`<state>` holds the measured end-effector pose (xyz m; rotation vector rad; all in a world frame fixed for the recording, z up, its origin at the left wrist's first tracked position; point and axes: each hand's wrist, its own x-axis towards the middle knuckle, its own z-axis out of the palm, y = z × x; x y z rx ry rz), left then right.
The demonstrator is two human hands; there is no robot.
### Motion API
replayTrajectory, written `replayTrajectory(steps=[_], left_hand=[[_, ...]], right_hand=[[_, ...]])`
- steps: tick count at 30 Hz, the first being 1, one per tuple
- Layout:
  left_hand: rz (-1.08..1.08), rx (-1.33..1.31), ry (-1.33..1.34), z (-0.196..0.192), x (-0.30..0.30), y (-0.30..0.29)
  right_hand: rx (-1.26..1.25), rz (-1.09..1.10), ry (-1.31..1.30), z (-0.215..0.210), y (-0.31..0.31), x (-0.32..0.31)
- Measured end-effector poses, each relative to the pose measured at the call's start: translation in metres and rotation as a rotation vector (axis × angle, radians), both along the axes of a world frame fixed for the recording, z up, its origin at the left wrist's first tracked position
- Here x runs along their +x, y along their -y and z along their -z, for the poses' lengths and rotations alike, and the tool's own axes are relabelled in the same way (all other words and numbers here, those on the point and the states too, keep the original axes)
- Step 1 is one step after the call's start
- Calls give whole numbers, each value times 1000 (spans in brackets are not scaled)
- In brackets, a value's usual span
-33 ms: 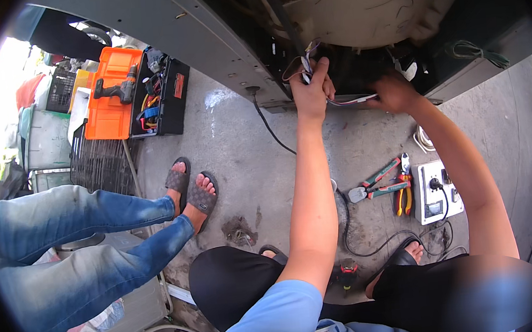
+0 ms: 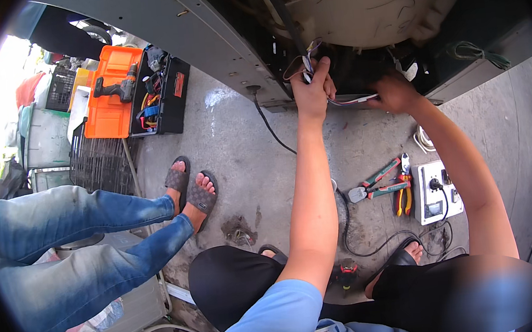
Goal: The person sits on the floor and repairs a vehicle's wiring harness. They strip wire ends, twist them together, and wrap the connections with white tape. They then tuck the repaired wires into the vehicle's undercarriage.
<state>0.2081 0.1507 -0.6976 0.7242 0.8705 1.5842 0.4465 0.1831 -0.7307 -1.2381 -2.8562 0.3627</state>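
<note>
Both hands are reaching up into the open machine housing (image 2: 218,50). My left hand (image 2: 311,92) is closing tight around a bundle of wires (image 2: 303,61); my right hand (image 2: 394,93) is pinching what looks like the same wires (image 2: 352,101), though shadow is hiding its fingers. Below the right forearm, pliers (image 2: 401,195) and a white power strip (image 2: 430,193) are lying on the concrete. Far left of my hands, an orange toolbox (image 2: 112,110) is sitting open.

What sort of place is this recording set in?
Probably an outdoor repair spot on a concrete floor. An open orange tool case holds a cordless drill, pliers lie beside a power strip, and both hands work wires inside an opened appliance.
</note>
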Motion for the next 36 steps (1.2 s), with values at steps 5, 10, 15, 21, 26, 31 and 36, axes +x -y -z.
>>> replayTrajectory(steps=[5, 10, 15, 21, 26, 31, 36], left_hand=[[-10, 30, -12, 5, -3, 3], [-30, 3, -12, 2, -3, 3], [-7, 9, -42, 1, -6, 2], [-16, -59, -23, 6, -6, 6], [6, 2, -98, 4, -10, -3], [8, -27, -20, 9, -11, -1], [27, -60, -10, 16, -7, -3]], right_hand=[[-123, 24, 69, -3, -1, -6], [-34, 34, 34, -1, 0, -9], [-75, 57, -6, -1, 1, -14], [5, 33, -105, 12, 1, -7], [-89, 51, -28, 7, 5, -13], [-51, 82, 19, 6, -1, -13], [45, 85, 389, -129, 44, -50]])
